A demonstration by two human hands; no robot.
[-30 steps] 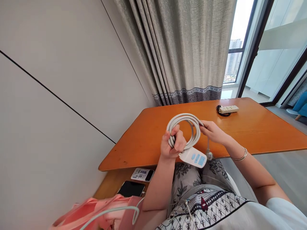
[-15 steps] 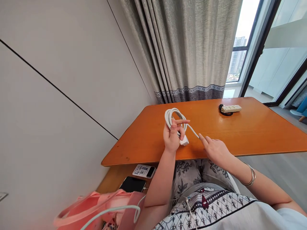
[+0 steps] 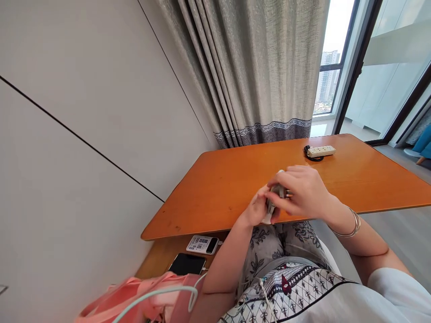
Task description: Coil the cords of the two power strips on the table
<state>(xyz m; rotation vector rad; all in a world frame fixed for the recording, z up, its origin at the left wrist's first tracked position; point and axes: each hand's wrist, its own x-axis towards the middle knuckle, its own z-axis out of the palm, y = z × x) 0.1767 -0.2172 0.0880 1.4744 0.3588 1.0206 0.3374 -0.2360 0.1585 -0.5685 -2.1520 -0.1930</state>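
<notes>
A coiled white cable (image 3: 278, 190) is bunched between my two hands over the near side of the orange-brown table (image 3: 215, 188). My left hand (image 3: 256, 209) is closed around the coil from the left. From the right, my right hand (image 3: 305, 190) curls over the coil, its fingers bent and slightly blurred, gripping it. Most of the cable is hidden behind the fingers. Below the hands a white end piece sticks out; its exact kind I cannot make out.
A white power strip (image 3: 321, 151) with a black cord lies at the far right of the table. Below its left edge are a white power bank (image 3: 198, 244) and a black phone (image 3: 187, 264) on a lower surface. A pink bag (image 3: 134, 296) sits at lower left.
My right hand has come up and left from the cable's loose length onto the coil. The left hand has moved right and down; the coil is now squeezed between both hands.
</notes>
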